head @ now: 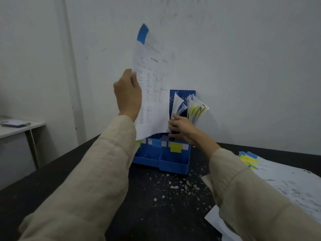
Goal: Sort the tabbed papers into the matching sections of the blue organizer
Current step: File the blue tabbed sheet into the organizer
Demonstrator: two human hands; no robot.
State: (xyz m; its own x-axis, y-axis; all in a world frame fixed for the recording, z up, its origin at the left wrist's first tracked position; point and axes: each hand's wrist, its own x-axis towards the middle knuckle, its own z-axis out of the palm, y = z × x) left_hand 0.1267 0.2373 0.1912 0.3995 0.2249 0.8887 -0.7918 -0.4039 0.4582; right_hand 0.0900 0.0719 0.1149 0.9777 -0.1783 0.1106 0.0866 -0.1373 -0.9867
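Two beige sleeves (83,180) filled the bottom of the frame, reaching up from the lower edge over a dark table (156,197) speckled with pale flecks. At centre, the left hand (127,94) was raised, thumb and curled fingers pinching the left edge of a printed sheet (152,87) held upright against the white wall (243,49). A blue tab (142,33) stuck out from the sheet's top corner, near the upper middle of the frame. The sheet's lower corner hung just above the left end of the blue organizer (173,162), which stood on the table against the wall, slightly right of centre.

Right of the sheet, the right hand (182,127) reached into the organizer's back section, fingers bent around the lower part of the papers (178,105) already standing there with blue tabs and pushing them aside. Just beside them, further right, a bundle with yellow tabs (198,108) fanned out of the next section. On the organizer's front, a blue label (156,143) sat left of a yellow label (175,147), and a greenish one peeked out behind the left sleeve.

At the right edge, a spread stack of tabbed papers (286,181) lay flat on the table, its coloured tabs (249,160) pointing towards the organizer. In the left middle, a small white side table (17,129) carried a flat grey object (14,122).
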